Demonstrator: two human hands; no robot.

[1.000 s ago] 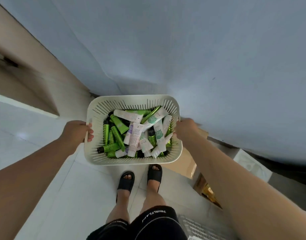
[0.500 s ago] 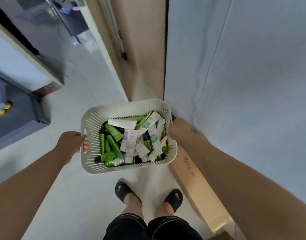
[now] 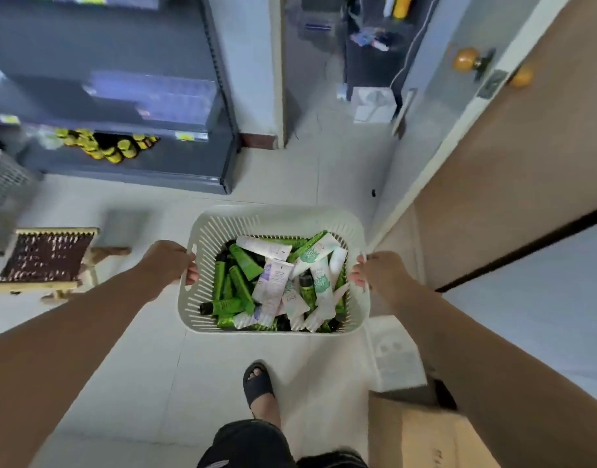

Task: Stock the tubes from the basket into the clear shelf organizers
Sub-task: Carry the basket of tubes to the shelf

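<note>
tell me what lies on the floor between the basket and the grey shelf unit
Nothing: in the head view only bare pale floor tiles run from the far rim of the basket to the grey shelf unit.

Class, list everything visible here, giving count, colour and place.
white slotted plastic basket: one, off-white, held at centre
squeeze tubes: many, green and white, piled in the basket
metal shelving unit: one, dark grey, upper left
wooden stool with woven seat: one, tan and brown, left
wooden door: one, brown, right
cardboard box: one, brown, lower right
black sandal: one, black, below the basket
left hand: one, grips the basket's left side
right hand: one, grips the basket's right side
</note>
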